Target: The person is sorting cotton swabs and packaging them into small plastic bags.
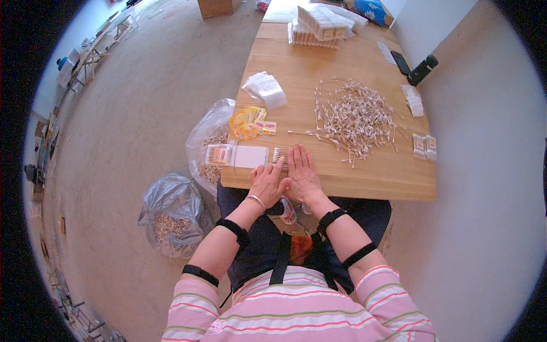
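Observation:
A small row of cotton swabs point(278, 154) lies side by side near the table's front edge. My right hand point(303, 175) rests flat along the row's right side, fingers stretched out and partly covering it. My left hand point(266, 185) comes in from the front, its index finger reaching to the swabs' near end and its thumb close to my right hand. Just left of the row is a white rectangular card or pad point(250, 157). Beside that sits a clear packet of swabs point(219, 154) with a yellow label. A large heap of loose swabs point(359, 117) spreads beyond my right hand.
Yellow labels point(248, 122) and clear plastic sleeves point(265, 90) lie on the wooden table point(387, 179). Filled packets point(322, 25) are stacked at the far end, with small packs point(424, 147) at the right edge. Plastic bags of swabs point(174, 219) stand on the floor at left.

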